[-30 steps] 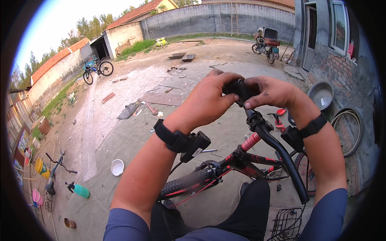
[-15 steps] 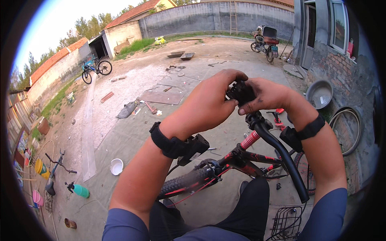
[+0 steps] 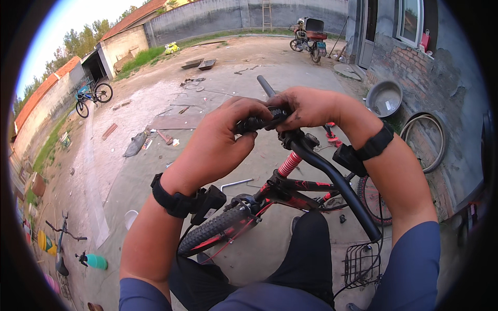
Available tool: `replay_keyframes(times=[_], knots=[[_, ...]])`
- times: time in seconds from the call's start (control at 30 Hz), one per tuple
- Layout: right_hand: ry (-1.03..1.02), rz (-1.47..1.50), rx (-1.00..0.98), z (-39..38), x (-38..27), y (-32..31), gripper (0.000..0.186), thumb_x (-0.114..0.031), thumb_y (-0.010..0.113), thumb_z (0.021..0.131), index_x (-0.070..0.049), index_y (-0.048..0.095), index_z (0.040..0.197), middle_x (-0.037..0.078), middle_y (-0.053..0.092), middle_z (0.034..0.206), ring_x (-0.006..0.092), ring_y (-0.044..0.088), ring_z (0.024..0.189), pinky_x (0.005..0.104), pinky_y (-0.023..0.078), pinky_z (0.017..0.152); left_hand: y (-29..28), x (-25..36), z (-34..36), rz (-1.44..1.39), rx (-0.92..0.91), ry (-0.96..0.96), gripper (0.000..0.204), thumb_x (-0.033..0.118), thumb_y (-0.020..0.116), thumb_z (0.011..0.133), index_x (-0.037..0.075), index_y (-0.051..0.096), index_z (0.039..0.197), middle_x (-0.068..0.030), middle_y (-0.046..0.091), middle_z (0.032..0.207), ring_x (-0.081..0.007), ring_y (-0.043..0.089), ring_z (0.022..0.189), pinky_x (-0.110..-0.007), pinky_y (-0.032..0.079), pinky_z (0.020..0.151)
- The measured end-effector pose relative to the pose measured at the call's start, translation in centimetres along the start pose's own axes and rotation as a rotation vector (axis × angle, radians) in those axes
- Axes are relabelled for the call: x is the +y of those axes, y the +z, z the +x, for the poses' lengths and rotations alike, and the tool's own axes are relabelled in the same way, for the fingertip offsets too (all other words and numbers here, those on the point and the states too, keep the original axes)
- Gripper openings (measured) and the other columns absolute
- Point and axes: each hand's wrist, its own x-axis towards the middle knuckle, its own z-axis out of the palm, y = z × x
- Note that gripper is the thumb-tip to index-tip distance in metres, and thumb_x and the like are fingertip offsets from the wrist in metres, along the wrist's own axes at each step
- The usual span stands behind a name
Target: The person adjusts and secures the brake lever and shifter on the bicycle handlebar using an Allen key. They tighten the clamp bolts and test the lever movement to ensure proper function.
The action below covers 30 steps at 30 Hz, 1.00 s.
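Observation:
Dirt-smudged fingers of my left hand (image 3: 220,140) and my right hand (image 3: 306,106) close round a black ridged bicycle part (image 3: 252,124). The fingers cover much of it, so its exact kind cannot be made out. Just beyond and below the hands is the black handlebar (image 3: 340,181) of a bicycle; its bare far end shows above my right hand. Under the bar sit a red spring-like sleeve (image 3: 289,164) and the black-and-red frame (image 3: 311,185). The knobbly front wheel (image 3: 215,232) points to the lower left, beside my legs.
A black wire basket (image 3: 360,267) lies at the lower right. A metal rod (image 3: 237,184) is on the ground near the wheel. To the right are a grey basin (image 3: 385,98) and a tyre (image 3: 434,140) by the wall. A teal spray bottle (image 3: 96,261) stands left.
The view has shifted right. Both hands still grip the black part, which has turned and now lies more level between them. The far end of the handlebar has come into sight.

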Motion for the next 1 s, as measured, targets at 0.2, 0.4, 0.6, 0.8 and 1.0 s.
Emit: replay_keyframes(times=[0.2, 0.4, 0.6, 0.8, 1.0], knots=[[0.065, -0.059, 0.144, -1.5, 1.3, 0.0, 0.031, -0.016, 0.079, 0.094, -0.002, 0.075, 0.122, 0.009, 0.078, 0.099, 0.0142, 0.068, 0.092, 0.0331, 0.055, 0.089, 1.0, -0.1, -1.5, -0.029, 0.014, -0.019, 0.035, -0.009, 0.064, 0.085, 0.004, 0.072, 0.116, -0.0170, 0.063, 0.133, -0.0284, 0.068, 0.115, -0.037, 0.057, 0.095], [0.026, -0.038, 0.204, -1.6, 1.6, 0.6, 0.028, -0.013, 0.076, 0.096, -0.001, 0.075, 0.122, 0.008, 0.078, 0.099, 0.0132, 0.068, 0.091, 0.0319, 0.055, 0.090, 3.2, -1.6, -3.0, 0.050, 0.084, 0.078, 0.036, -0.001, 0.078, 0.086, 0.004, 0.070, 0.121, -0.0194, 0.057, 0.142, -0.0278, 0.067, 0.118, -0.036, 0.057, 0.097], [-0.006, 0.023, 0.240, -1.7, 2.1, 1.0, 0.027, -0.015, 0.079, 0.095, -0.003, 0.077, 0.119, 0.010, 0.080, 0.100, 0.0147, 0.071, 0.091, 0.0324, 0.056, 0.090, 7.2, -3.2, -4.5, -0.217, 0.253, -0.102, 0.076, -0.009, 0.074, 0.088, 0.003, 0.039, 0.154, -0.0154, 0.042, 0.160, -0.0276, 0.044, 0.150, -0.041, 0.045, 0.119], [-0.014, -0.050, 0.250, -1.6, 2.0, 0.9, 0.027, -0.014, 0.081, 0.093, -0.002, 0.077, 0.118, 0.008, 0.080, 0.099, 0.0135, 0.071, 0.090, 0.0316, 0.056, 0.089, 7.9, -5.3, -4.1, -0.219, 0.340, -0.330, 0.071, -0.003, 0.074, 0.092, -0.004, 0.039, 0.155, -0.0192, 0.059, 0.143, -0.0221, 0.064, 0.128, -0.036, 0.057, 0.104], [0.023, -0.014, 0.229, -1.4, 2.0, 0.8, 0.027, -0.012, 0.083, 0.093, 0.002, 0.077, 0.116, 0.005, 0.079, 0.098, 0.0106, 0.069, 0.091, 0.0296, 0.057, 0.088, 4.2, -6.9, -1.8, 0.003, 0.129, -0.620, 0.051, 0.010, 0.079, 0.093, -0.006, 0.059, 0.138, -0.0084, 0.074, 0.095, -0.0131, 0.069, 0.081, -0.029, 0.056, 0.066]])
